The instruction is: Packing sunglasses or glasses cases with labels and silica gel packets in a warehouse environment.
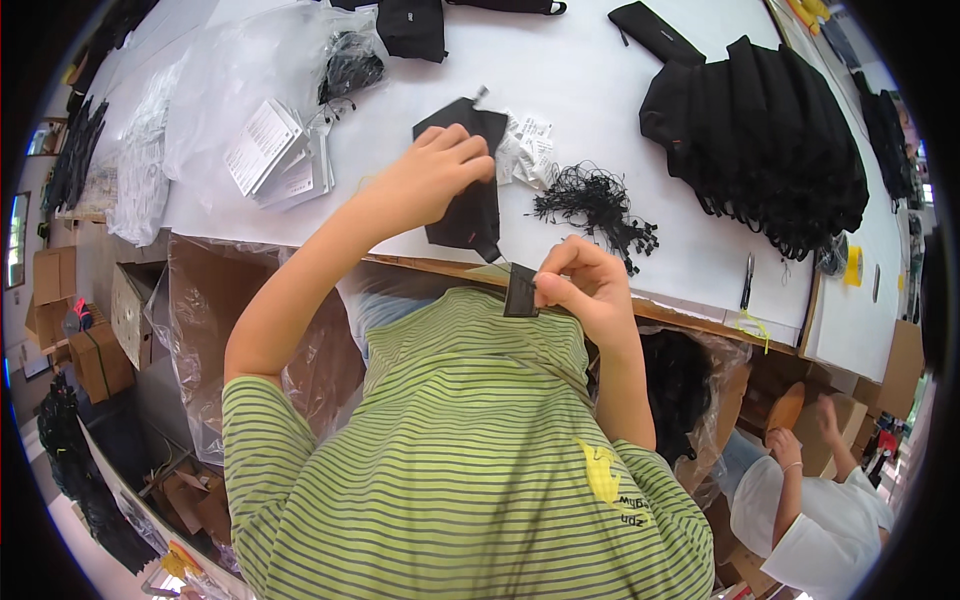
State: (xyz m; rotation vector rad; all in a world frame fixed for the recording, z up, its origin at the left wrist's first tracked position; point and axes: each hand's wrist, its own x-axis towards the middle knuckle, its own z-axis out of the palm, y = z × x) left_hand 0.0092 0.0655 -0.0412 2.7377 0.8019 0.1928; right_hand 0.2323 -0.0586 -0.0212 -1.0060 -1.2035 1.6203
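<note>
On the white table a black fabric pouch (470,212) lies near the front edge, a zipper pull at its far end. My left hand (430,170) rests over the pouch with curled fingers and grips it. Just past the table edge, my right hand (588,288) pinches a small black hang tag (520,290) between thumb and finger. A thin string runs from the tag to the pouch's near corner. Right of the pouch are small white printed labels (528,150) and a tangle of black tag strings (595,210).
Several black pouches (760,140) are stacked at the right. White printed cards (268,150) and clear plastic bags (250,70) lie at the left. Scissors or snips (748,280) rest near the right front edge. Another person (810,500) works at the lower right.
</note>
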